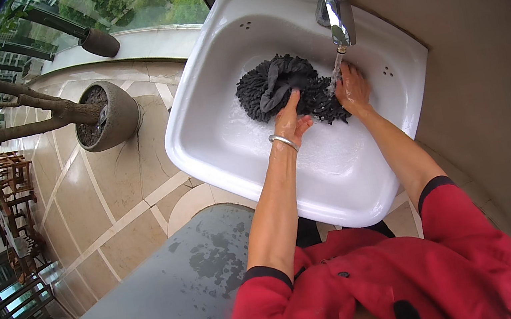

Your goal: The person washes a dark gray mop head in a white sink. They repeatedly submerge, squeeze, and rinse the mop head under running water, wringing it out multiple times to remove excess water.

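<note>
In a white ceramic washbasin lies a dark grey chenille mop pad or cover with a fabric band bunched on top. Water runs from the chrome tap onto its right end. My left hand, with a silvery bangle at the wrist, holds the pad's near edge, its thumb over the fabric and its fingers partly hidden. My right hand is at the pad's right end beside the stream, fingers against the basin's wall; whether it grips the pad cannot be told.
A grey surface with wet patches stands at the lower left of the basin. A potted tree stands on the tiled floor to the left, near a glass railing. A plain wall runs behind the tap. Wooden chairs are farther off.
</note>
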`<state>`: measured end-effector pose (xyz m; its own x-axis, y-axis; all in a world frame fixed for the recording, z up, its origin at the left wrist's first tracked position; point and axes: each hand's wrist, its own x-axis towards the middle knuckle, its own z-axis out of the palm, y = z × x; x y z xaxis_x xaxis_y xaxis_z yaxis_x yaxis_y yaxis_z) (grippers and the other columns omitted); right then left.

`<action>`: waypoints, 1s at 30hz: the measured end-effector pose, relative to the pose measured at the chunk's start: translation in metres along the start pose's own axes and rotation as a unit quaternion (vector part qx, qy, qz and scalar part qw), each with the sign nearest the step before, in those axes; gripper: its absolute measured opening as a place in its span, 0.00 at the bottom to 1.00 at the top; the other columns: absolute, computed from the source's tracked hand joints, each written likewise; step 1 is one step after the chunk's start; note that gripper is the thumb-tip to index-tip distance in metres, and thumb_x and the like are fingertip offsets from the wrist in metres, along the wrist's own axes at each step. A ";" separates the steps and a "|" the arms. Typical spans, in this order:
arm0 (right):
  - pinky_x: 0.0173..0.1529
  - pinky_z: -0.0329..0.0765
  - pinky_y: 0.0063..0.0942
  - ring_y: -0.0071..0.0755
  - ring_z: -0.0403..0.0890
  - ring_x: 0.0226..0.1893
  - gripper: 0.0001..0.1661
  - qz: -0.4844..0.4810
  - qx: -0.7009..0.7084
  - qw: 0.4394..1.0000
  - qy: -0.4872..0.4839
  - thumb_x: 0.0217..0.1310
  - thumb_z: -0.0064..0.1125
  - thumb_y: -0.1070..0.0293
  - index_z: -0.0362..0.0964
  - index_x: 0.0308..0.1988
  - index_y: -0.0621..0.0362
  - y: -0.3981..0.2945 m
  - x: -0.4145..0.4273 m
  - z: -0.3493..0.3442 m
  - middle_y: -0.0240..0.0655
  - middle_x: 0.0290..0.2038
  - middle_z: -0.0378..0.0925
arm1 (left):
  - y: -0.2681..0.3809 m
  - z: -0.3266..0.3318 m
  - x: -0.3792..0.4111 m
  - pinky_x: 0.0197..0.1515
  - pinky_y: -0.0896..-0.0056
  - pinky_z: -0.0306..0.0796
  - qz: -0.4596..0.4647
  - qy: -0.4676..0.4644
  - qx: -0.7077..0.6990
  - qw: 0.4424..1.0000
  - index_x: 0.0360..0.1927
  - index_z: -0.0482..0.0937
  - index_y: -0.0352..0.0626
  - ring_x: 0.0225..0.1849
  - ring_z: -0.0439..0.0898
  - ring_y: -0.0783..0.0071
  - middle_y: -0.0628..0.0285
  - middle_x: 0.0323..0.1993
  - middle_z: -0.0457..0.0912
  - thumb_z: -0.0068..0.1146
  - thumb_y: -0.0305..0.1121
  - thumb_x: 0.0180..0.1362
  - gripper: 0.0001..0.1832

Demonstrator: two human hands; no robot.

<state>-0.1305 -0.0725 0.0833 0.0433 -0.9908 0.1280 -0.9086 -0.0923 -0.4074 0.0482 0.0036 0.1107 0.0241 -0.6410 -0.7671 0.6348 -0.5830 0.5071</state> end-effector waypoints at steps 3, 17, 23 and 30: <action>0.49 0.75 0.44 0.54 0.80 0.49 0.31 0.185 0.167 0.963 -0.103 0.59 0.60 0.48 0.70 0.55 0.55 -0.018 -0.017 0.002 0.50 0.46 0.80 | 0.010 0.008 -0.006 0.49 0.50 0.77 -0.090 0.053 0.080 0.991 0.64 0.70 0.44 0.52 0.78 0.56 0.52 0.52 0.77 0.55 0.70 0.54 0.45; 0.43 0.73 0.45 0.49 0.76 0.44 0.17 -0.021 0.087 0.996 -0.006 0.55 0.60 0.63 0.73 0.45 0.56 -0.035 -0.009 0.002 0.42 0.45 0.76 | 0.036 -0.008 -0.013 0.50 0.58 0.79 0.194 -0.021 -0.229 0.954 0.51 0.79 0.37 0.46 0.83 0.62 0.58 0.48 0.83 0.56 0.35 0.63 0.16; 0.58 0.61 0.46 0.47 0.61 0.60 0.35 -0.094 0.002 0.994 -0.053 0.57 0.61 0.62 0.63 0.62 0.57 -0.035 -0.033 0.024 0.40 0.61 0.63 | 0.053 0.001 -0.039 0.39 0.64 0.82 0.470 0.182 -0.149 0.851 0.40 0.78 0.25 0.33 0.81 0.64 0.53 0.39 0.81 0.67 0.37 0.57 0.20; 0.59 0.58 0.46 0.47 0.60 0.60 0.36 -0.159 -0.050 0.986 -0.027 0.61 0.58 0.61 0.58 0.66 0.58 -0.037 -0.042 0.035 0.35 0.66 0.58 | 0.064 -0.003 -0.048 0.36 0.66 0.81 0.516 0.310 -0.115 0.791 0.32 0.80 0.26 0.32 0.80 0.69 0.55 0.34 0.82 0.68 0.39 0.56 0.20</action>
<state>-0.0842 -0.0313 0.0616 0.3519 -0.9174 0.1857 -0.8819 -0.3915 -0.2626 0.0894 -0.0014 0.1788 0.9489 -0.3068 -0.0740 0.1529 0.2418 0.9582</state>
